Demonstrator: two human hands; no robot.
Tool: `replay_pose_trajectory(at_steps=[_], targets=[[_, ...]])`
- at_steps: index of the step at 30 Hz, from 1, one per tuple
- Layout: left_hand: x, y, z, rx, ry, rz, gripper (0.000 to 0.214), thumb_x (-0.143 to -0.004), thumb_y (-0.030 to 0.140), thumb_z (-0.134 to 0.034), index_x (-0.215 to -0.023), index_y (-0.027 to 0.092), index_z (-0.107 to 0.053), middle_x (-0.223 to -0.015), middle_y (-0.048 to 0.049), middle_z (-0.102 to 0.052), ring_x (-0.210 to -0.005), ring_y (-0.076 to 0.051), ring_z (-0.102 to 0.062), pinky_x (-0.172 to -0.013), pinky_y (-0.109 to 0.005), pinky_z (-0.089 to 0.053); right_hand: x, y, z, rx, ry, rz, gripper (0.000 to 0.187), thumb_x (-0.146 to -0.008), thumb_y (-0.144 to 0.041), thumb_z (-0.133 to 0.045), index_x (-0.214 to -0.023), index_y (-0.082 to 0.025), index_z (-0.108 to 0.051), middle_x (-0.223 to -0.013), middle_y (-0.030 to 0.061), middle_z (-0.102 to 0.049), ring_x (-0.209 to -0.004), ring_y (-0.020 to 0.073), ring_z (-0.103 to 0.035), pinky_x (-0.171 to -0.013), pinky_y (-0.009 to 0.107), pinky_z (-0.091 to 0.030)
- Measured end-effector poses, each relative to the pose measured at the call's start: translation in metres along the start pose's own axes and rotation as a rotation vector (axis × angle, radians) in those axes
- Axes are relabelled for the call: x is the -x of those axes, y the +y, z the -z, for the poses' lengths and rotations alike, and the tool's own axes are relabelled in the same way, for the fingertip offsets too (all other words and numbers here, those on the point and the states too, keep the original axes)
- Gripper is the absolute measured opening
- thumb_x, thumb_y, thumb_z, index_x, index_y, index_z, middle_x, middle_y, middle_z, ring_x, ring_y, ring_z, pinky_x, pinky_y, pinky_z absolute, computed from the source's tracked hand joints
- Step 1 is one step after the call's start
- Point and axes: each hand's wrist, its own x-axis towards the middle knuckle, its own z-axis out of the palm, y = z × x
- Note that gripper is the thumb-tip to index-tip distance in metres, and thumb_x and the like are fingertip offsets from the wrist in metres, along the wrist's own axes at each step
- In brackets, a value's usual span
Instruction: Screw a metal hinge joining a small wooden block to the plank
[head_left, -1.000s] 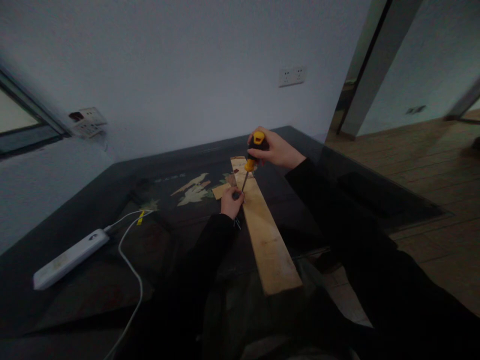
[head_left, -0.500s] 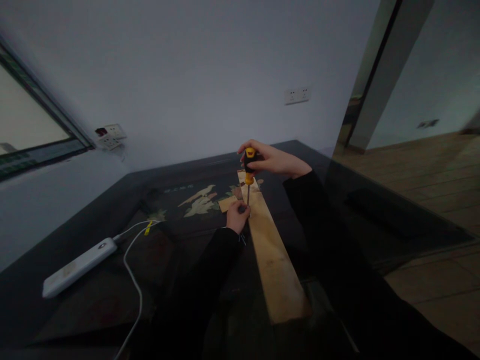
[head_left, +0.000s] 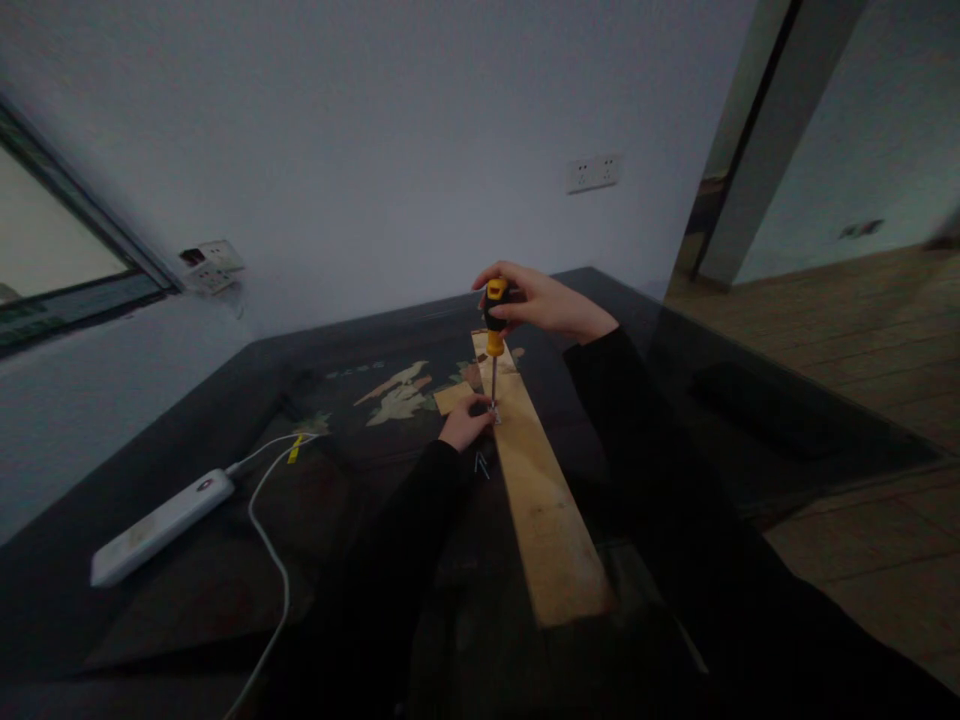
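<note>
A long pale wooden plank (head_left: 540, 500) lies on a dark glass-topped table (head_left: 225, 560), running away from me. My right hand (head_left: 540, 300) is closed round the yellow and black handle of a screwdriver (head_left: 493, 335), which stands upright with its tip on the plank. At the tip, my left hand (head_left: 465, 425) pinches a small screw (head_left: 495, 412) against the wood. A couple of loose screws (head_left: 481, 464) lie on the table beside the plank's left edge.
A white power strip (head_left: 161, 525) with white cables (head_left: 274, 560) lies at the left of the table. A small wood offcut (head_left: 452, 397) sits left of the plank. Wall sockets (head_left: 592, 172) are on the far wall. Wooden floor (head_left: 847, 320) extends to the right.
The screwdriver has gone from tilted to upright over the plank. My left hand has stayed at its tip. The camera view shifted slightly.
</note>
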Motion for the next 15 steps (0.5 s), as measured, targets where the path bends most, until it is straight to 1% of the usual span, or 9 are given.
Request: replay_pose_trajectory(at_steps=[3,6,8,12,14,15], targets=[[0.0001,0.0005,0.0007,0.064,0.012,0.044,0.044,-0.064,0.009,-0.072,-0.104,0.018,-0.056,-0.094,-0.0042,-0.063,-0.066,-0.012,-0.063,-0.058,-0.027,-0.056,0.0007,-0.0019,-0.001,-0.013,0.013,-0.006,0.033,-0.072,-0.009,-0.06,-0.102,-0.022,-0.056,-0.096,0.0023,-0.056,-0.078,0.0136,-0.055,-0.057,0.026,-0.055],[0.0002,0.001,0.001,0.107,0.017,0.118,0.054,-0.066,0.01,-0.073,-0.114,0.019,-0.05,-0.08,-0.001,-0.063,-0.063,-0.012,-0.063,-0.061,-0.03,-0.057,0.0008,-0.0016,-0.0014,-0.046,0.021,-0.026,0.034,-0.071,-0.008,-0.062,-0.101,-0.022,-0.057,-0.095,0.0027,-0.057,-0.078,0.014,-0.055,-0.058,0.027,-0.055],[0.0006,0.0015,0.001,0.125,0.015,0.154,0.057,-0.067,0.011,-0.073,-0.117,0.017,-0.047,-0.073,-0.0002,-0.064,-0.06,-0.013,-0.064,-0.064,-0.032,-0.057,0.0009,-0.0011,-0.0012,-0.051,0.019,-0.03,0.034,-0.07,-0.008,-0.063,-0.1,-0.021,-0.057,-0.094,0.0028,-0.056,-0.078,0.0141,-0.055,-0.058,0.028,-0.055],[0.0014,0.0025,0.0002,0.142,0.015,0.168,0.057,-0.068,0.01,-0.072,-0.119,0.016,-0.047,-0.07,-0.0003,-0.065,-0.056,-0.013,-0.063,-0.066,-0.032,-0.056,0.0002,0.0007,-0.0001,0.022,0.017,-0.003,0.031,-0.072,-0.013,-0.061,-0.101,-0.021,-0.055,-0.094,0.0023,-0.054,-0.077,0.0136,-0.054,-0.058,0.027,-0.053],[0.0014,0.0025,-0.0005,0.145,0.026,0.169,0.054,-0.07,0.007,-0.069,-0.119,0.015,-0.047,-0.068,0.0003,-0.065,-0.055,-0.013,-0.063,-0.065,-0.032,-0.056,-0.0011,0.0023,-0.0001,0.12,0.057,0.027,0.027,-0.072,-0.018,-0.063,-0.097,-0.021,-0.054,-0.091,0.0014,-0.053,-0.075,0.0128,-0.052,-0.058,0.026,-0.051],[0.0013,0.0024,-0.0009,0.143,0.03,0.17,0.054,-0.07,0.007,-0.068,-0.119,0.015,-0.047,-0.067,0.0003,-0.065,-0.055,-0.012,-0.063,-0.065,-0.032,-0.056,-0.0021,0.0032,-0.0006,0.196,0.103,0.043,0.024,-0.071,-0.021,-0.065,-0.093,-0.021,-0.054,-0.088,0.0008,-0.052,-0.074,0.0125,-0.051,-0.059,0.026,-0.05]])
